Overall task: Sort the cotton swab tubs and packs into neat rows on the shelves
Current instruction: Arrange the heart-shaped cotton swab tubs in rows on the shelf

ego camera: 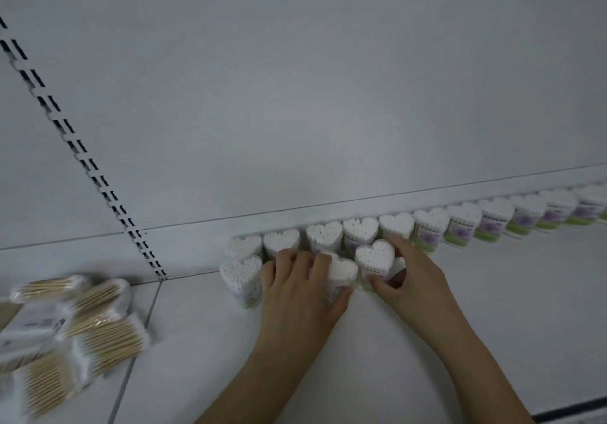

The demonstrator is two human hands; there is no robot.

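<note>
From the head view, the left hand (297,287) gripped one heart-shaped tub (340,272) and the right hand (405,279) another (374,261), both just before the back row (460,223) on the shelf (427,341). They looked light and rigid, likely best held by the sides.

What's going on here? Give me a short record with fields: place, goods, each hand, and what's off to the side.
place: white shelf
back row: heart-shaped tubs lined along the back wall
front row: three tubs so far, the leftmost tub untouched
left hand: grips the middle front tub
right hand: grips the right front tub
side: flat packs of wooden swabs in a loose heap on the left
</note>
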